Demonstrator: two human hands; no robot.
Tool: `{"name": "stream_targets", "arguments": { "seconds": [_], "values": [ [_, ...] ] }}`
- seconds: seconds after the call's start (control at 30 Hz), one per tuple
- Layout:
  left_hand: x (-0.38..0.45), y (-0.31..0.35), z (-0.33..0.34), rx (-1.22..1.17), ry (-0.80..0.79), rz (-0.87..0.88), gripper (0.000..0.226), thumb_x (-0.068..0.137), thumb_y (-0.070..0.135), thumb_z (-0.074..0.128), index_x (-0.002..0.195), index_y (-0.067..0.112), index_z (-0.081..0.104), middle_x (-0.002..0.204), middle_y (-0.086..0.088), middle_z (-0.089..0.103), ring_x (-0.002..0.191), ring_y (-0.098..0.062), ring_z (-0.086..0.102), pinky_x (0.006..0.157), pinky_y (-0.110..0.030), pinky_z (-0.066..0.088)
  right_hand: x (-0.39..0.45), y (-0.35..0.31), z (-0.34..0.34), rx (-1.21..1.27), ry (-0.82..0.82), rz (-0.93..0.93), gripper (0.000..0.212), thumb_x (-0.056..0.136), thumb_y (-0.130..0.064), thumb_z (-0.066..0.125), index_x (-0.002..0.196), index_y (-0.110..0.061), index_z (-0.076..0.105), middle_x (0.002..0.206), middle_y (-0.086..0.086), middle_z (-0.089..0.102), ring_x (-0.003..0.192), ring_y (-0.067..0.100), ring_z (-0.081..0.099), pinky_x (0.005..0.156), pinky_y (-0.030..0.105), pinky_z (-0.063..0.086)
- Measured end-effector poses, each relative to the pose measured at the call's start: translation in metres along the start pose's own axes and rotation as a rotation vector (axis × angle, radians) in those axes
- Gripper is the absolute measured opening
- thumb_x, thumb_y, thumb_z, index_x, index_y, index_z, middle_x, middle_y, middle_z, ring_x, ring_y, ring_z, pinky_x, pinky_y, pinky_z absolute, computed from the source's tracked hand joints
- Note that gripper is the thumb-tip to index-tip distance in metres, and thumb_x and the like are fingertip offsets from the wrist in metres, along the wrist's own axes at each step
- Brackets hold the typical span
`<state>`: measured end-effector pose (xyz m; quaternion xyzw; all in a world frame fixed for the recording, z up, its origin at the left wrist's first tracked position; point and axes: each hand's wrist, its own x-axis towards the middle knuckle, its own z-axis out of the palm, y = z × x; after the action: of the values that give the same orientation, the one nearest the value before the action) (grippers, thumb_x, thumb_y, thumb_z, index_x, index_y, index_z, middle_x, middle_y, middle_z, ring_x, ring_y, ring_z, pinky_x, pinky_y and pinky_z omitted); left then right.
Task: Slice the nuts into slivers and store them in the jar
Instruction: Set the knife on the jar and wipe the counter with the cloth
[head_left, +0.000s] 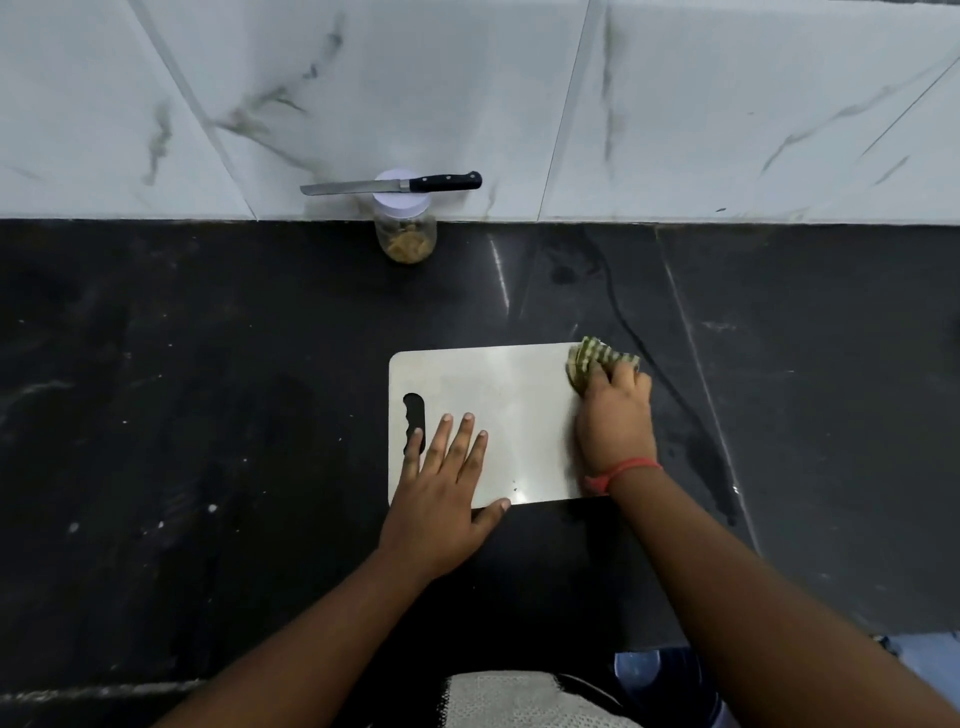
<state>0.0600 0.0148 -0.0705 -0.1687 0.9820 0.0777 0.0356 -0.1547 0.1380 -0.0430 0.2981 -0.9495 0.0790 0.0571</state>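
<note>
A white cutting board (509, 405) lies on the black counter in front of me. My left hand (441, 488) presses flat on its near left corner, fingers spread beside the handle slot. At the board's far right corner my right hand (613, 415) grips a green checked cloth (592, 361). A clear jar (406, 228) with a white lid stands at the back against the wall, with nut slivers inside. A black-handled knife (395, 185) lies across the jar's lid, blade pointing left.
The black stone counter (208, 389) stretches wide to the left and right, with small crumbs and wet streaks. A white marble-tiled wall (727, 104) rises behind it. The counter's near edge runs just below my forearms.
</note>
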Motion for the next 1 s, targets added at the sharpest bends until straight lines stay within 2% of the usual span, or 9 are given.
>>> {"name": "stream_targets", "arguments": {
  "seconds": [0.17, 0.37, 0.47, 0.57, 0.63, 0.73, 0.8, 0.9, 1.0],
  "values": [
    [0.001, -0.002, 0.001, -0.006, -0.001, 0.006, 0.082, 0.097, 0.069, 0.029, 0.160, 0.016, 0.023, 0.170, -0.005, 0.005, 0.156, -0.024, -0.002, 0.123, -0.056, 0.010, -0.012, -0.042, 0.008, -0.003, -0.075, -0.507, 0.046, 0.086, -0.009, 0.054, 0.132, -0.007, 0.054, 0.114, 0.013, 0.054, 0.091, 0.030, 0.049, 0.080, 0.041, 0.051],
    [0.001, -0.003, 0.002, -0.013, -0.007, 0.000, 0.083, 0.097, 0.069, 0.030, 0.161, 0.018, 0.019, 0.170, -0.002, 0.000, 0.156, -0.023, -0.006, 0.124, -0.055, 0.009, 0.034, 0.010, 0.006, -0.058, -0.073, 0.043, 0.052, 0.077, -0.003, 0.043, 0.127, -0.007, 0.055, 0.119, 0.016, 0.049, 0.097, 0.037, 0.045, 0.085, 0.044, 0.044],
    [0.003, -0.003, 0.002, -0.019, -0.004, 0.010, 0.082, 0.097, 0.069, 0.032, 0.160, 0.017, 0.024, 0.170, -0.004, 0.005, 0.156, -0.024, -0.001, 0.123, -0.056, 0.012, 0.022, -0.017, 0.014, -0.159, -0.114, -0.219, 0.067, 0.078, -0.012, 0.036, 0.144, -0.009, 0.039, 0.130, 0.012, 0.048, 0.105, 0.035, 0.043, 0.095, 0.044, 0.034],
    [0.006, 0.000, 0.001, -0.026, -0.014, 0.027, 0.082, 0.097, 0.069, 0.031, 0.160, 0.016, 0.025, 0.170, -0.005, 0.005, 0.156, -0.025, -0.001, 0.123, -0.056, 0.012, 0.001, -0.035, 0.019, -0.028, -0.083, -0.488, 0.048, 0.088, -0.012, 0.050, 0.136, -0.009, 0.051, 0.118, 0.011, 0.054, 0.094, 0.030, 0.049, 0.085, 0.040, 0.048],
    [0.007, 0.000, -0.002, -0.017, -0.020, 0.027, 0.082, 0.098, 0.069, 0.029, 0.161, 0.017, 0.022, 0.170, -0.004, 0.003, 0.156, -0.024, -0.004, 0.123, -0.056, 0.010, 0.011, -0.028, 0.013, -0.019, -0.074, -0.404, 0.046, 0.086, -0.009, 0.050, 0.132, -0.012, 0.055, 0.118, 0.010, 0.053, 0.093, 0.030, 0.048, 0.082, 0.039, 0.049],
    [0.004, -0.002, -0.003, -0.004, -0.030, 0.013, 0.082, 0.098, 0.070, 0.026, 0.161, 0.017, 0.017, 0.170, -0.004, 0.000, 0.156, -0.023, -0.006, 0.124, -0.055, 0.008, 0.028, -0.025, 0.019, -0.064, -0.079, 0.019, 0.055, 0.080, -0.006, 0.042, 0.134, -0.007, 0.051, 0.123, 0.017, 0.051, 0.105, 0.037, 0.045, 0.096, 0.042, 0.039],
    [0.002, -0.002, -0.002, -0.028, -0.013, 0.013, 0.082, 0.098, 0.069, 0.028, 0.161, 0.017, 0.019, 0.170, -0.004, 0.003, 0.156, -0.023, -0.004, 0.124, -0.055, 0.008, 0.020, -0.051, 0.021, -0.077, -0.084, -0.098, 0.062, 0.080, -0.007, 0.041, 0.142, -0.003, 0.041, 0.127, 0.020, 0.049, 0.109, 0.040, 0.044, 0.101, 0.047, 0.036],
    [0.003, -0.003, 0.001, -0.061, -0.004, 0.027, 0.085, 0.098, 0.070, 0.029, 0.161, 0.015, 0.017, 0.170, -0.004, 0.004, 0.156, -0.022, -0.004, 0.124, -0.055, 0.010, -0.005, -0.073, 0.028, -0.034, -0.117, -0.562, 0.054, 0.089, -0.013, 0.043, 0.142, -0.007, 0.042, 0.123, 0.015, 0.051, 0.100, 0.033, 0.046, 0.089, 0.044, 0.045],
    [0.004, 0.000, 0.000, -0.084, -0.021, 0.026, 0.087, 0.097, 0.072, 0.028, 0.162, 0.015, 0.014, 0.170, -0.007, -0.002, 0.156, -0.023, -0.009, 0.124, -0.055, 0.008, 0.006, -0.065, 0.020, 0.036, -0.092, -0.290, 0.047, 0.083, -0.008, 0.049, 0.130, -0.011, 0.055, 0.116, 0.013, 0.051, 0.092, 0.030, 0.044, 0.082, 0.041, 0.048]
  ]
}}
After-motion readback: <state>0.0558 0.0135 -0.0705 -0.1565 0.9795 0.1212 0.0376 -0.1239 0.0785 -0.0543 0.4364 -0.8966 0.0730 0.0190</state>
